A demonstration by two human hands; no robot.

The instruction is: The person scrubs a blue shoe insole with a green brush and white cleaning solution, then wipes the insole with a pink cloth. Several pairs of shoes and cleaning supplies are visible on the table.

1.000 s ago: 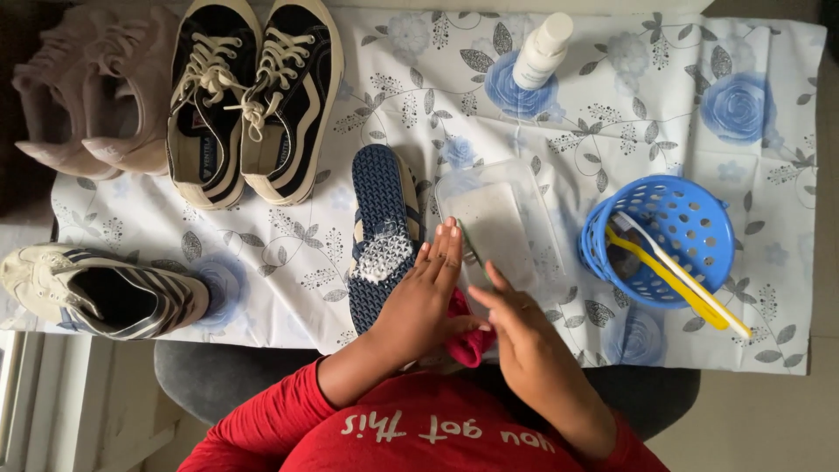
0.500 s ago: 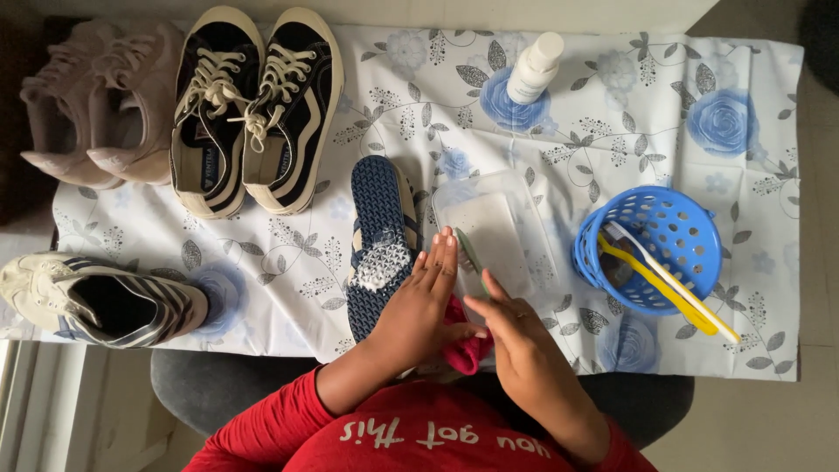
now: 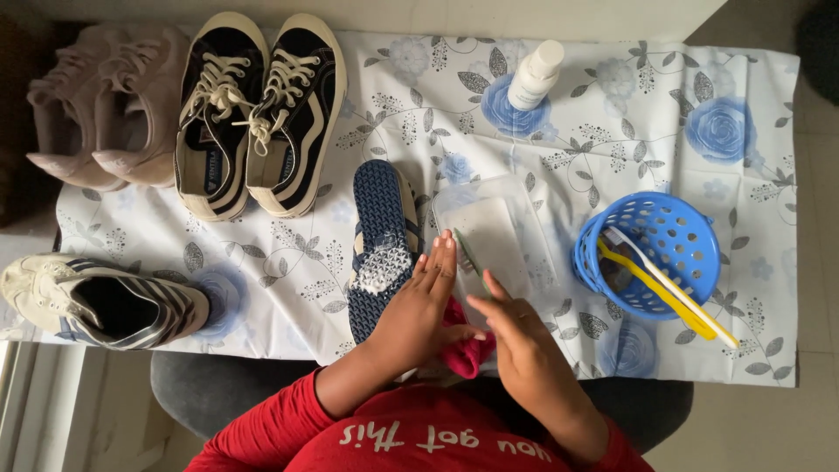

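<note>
Your left hand (image 3: 426, 301) lies flat with fingers straight and close together, pressing a crumpled pink-red cloth (image 3: 463, 350) against the ribbed navy rubber sole of an upturned shoe (image 3: 382, 245). Your right hand (image 3: 516, 336), just right of that shoe, pinches the cloth's other side with loosely curled fingers. Right of the shoe lies a clear rectangular plastic tub (image 3: 502, 232), further right a perforated round blue plastic basket (image 3: 669, 232). All rest on a floral sheet (image 3: 612, 114).
</note>
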